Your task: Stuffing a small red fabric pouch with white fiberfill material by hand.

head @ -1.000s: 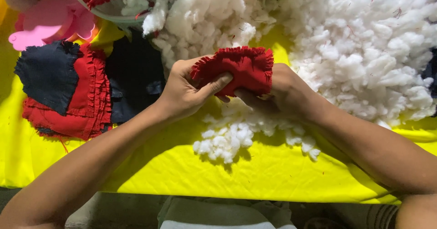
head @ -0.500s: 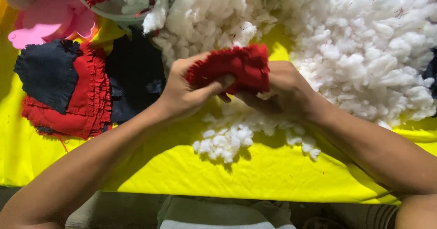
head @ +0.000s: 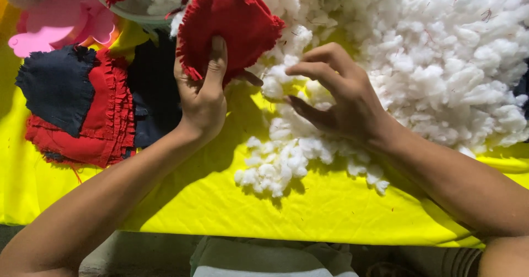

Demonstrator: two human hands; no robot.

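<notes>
My left hand [head: 201, 92] grips a stuffed red fabric pouch with a frayed edge [head: 228, 26], held up near the top middle of the view. My right hand [head: 336, 92] hovers just right of it with fingers spread and curled, empty, over a small heap of white stuffing [head: 281, 156] on the yellow cloth [head: 330, 211]. A large pile of the same white stuffing [head: 441, 56] fills the upper right.
A stack of red and dark blue fabric pieces [head: 77, 106] lies at the left on the yellow cloth. A pink flower-shaped piece [head: 60, 21] sits at the top left. A pale bowl rim [head: 124, 14] with red fabric inside shows at the top.
Both hands were clasped on the red pouch. Now my right hand has let go and opened, and my left hand has lifted the pouch up and to the left.
</notes>
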